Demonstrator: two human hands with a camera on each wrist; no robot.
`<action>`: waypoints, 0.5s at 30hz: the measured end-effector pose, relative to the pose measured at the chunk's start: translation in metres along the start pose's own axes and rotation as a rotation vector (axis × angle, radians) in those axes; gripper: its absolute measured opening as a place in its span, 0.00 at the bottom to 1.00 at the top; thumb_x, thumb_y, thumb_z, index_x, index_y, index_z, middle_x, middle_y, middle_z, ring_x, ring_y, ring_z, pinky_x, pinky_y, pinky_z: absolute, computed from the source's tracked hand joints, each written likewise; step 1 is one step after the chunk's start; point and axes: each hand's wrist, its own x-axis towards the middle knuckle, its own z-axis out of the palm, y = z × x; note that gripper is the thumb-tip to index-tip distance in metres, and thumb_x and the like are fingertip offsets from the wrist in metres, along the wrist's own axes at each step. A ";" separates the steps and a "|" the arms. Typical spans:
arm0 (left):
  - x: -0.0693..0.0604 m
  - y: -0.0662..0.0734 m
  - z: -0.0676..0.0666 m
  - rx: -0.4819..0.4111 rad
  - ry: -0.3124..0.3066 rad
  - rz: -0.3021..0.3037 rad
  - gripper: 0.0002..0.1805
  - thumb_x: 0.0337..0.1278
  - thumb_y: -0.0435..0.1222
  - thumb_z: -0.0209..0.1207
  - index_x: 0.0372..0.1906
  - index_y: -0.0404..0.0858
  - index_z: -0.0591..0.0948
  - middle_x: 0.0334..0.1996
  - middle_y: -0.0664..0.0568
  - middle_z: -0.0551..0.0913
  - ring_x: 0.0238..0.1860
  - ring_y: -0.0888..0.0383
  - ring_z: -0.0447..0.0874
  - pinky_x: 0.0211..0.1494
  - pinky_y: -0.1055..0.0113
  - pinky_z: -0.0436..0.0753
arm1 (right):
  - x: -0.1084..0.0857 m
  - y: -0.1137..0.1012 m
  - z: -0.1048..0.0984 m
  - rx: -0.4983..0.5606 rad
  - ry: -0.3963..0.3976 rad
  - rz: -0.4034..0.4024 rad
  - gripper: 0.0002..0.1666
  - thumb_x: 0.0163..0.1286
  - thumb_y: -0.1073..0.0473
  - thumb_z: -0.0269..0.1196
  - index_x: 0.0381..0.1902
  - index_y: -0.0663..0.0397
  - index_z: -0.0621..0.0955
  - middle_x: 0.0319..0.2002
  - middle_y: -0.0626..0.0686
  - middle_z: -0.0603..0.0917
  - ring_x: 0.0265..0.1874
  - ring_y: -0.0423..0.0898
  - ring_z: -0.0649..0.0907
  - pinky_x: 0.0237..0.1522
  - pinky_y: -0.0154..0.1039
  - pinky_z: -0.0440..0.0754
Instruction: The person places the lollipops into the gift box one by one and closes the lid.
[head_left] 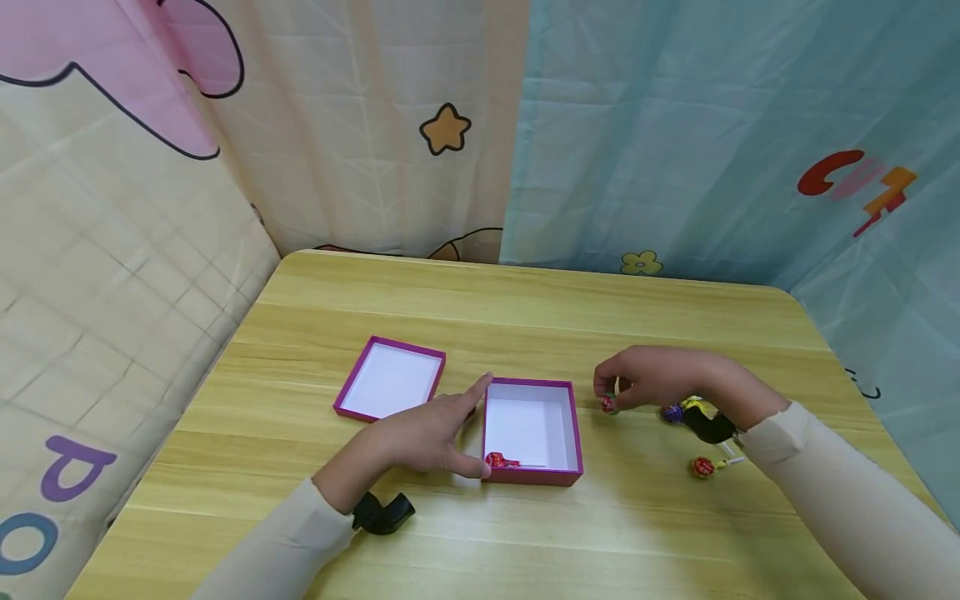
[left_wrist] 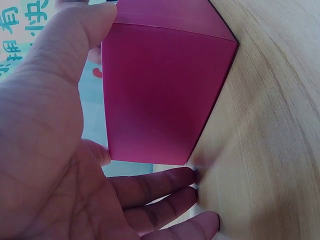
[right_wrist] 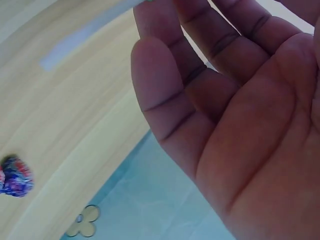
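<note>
The magenta box with a white inside stands uncovered on the table, a red-wrapped lollipop lying along its near wall. The left hand spreads thumb and forefinger against the box's left side; in the left wrist view the hand touches the magenta side, other fingers extended near the table. Right of the box, the right hand pinches a red and green lollipop just above the table. The right wrist view shows its white stick beyond the fingertips of the hand.
The magenta-rimmed lid lies to the left of the box, white inside up. Beside the right wrist lie a purple lollipop, a yellow one and a red and yellow one. Curtains hang behind the table.
</note>
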 end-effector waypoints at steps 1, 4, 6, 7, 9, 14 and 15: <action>0.000 0.000 0.000 0.000 0.000 0.000 0.67 0.47 0.61 0.70 0.81 0.47 0.38 0.73 0.48 0.63 0.73 0.52 0.59 0.71 0.53 0.64 | -0.001 -0.003 -0.001 -0.005 0.000 -0.004 0.06 0.70 0.64 0.61 0.39 0.44 0.80 0.35 0.41 0.80 0.36 0.44 0.79 0.39 0.39 0.77; 0.000 0.000 0.000 -0.002 0.000 0.002 0.67 0.47 0.61 0.70 0.81 0.47 0.38 0.73 0.48 0.63 0.73 0.52 0.60 0.71 0.53 0.64 | -0.004 -0.014 -0.002 -0.016 -0.001 -0.012 0.06 0.71 0.62 0.62 0.38 0.43 0.80 0.34 0.40 0.80 0.36 0.44 0.79 0.39 0.39 0.78; 0.000 0.000 0.000 -0.001 -0.001 0.001 0.67 0.47 0.60 0.70 0.81 0.48 0.37 0.73 0.48 0.63 0.73 0.52 0.60 0.71 0.53 0.64 | -0.005 -0.020 -0.003 -0.025 0.000 -0.016 0.06 0.70 0.62 0.63 0.38 0.42 0.79 0.34 0.40 0.80 0.35 0.44 0.80 0.39 0.39 0.78; 0.000 0.000 0.000 0.000 -0.001 0.000 0.67 0.47 0.60 0.70 0.81 0.47 0.37 0.73 0.48 0.63 0.73 0.52 0.60 0.71 0.53 0.64 | -0.006 -0.023 -0.003 -0.031 0.001 -0.023 0.06 0.70 0.62 0.63 0.38 0.41 0.79 0.34 0.40 0.80 0.35 0.43 0.80 0.39 0.39 0.78; 0.000 0.000 0.000 -0.001 -0.001 0.000 0.67 0.47 0.60 0.70 0.81 0.47 0.38 0.73 0.48 0.63 0.73 0.52 0.60 0.71 0.53 0.64 | -0.008 -0.030 -0.004 -0.041 0.005 -0.042 0.06 0.70 0.62 0.63 0.37 0.41 0.79 0.33 0.39 0.80 0.34 0.43 0.80 0.38 0.39 0.78; 0.000 0.001 0.000 -0.002 0.001 -0.004 0.67 0.47 0.61 0.70 0.81 0.47 0.38 0.73 0.48 0.63 0.73 0.52 0.60 0.71 0.53 0.64 | -0.009 -0.043 -0.007 -0.066 0.026 -0.097 0.06 0.70 0.61 0.63 0.37 0.42 0.79 0.32 0.39 0.80 0.32 0.42 0.79 0.36 0.38 0.78; 0.000 0.001 0.000 -0.002 0.001 -0.005 0.67 0.47 0.61 0.70 0.81 0.47 0.38 0.73 0.48 0.63 0.73 0.52 0.60 0.71 0.53 0.64 | -0.008 -0.046 -0.007 -0.072 0.030 -0.104 0.05 0.71 0.61 0.63 0.37 0.42 0.79 0.32 0.39 0.79 0.32 0.42 0.79 0.36 0.38 0.78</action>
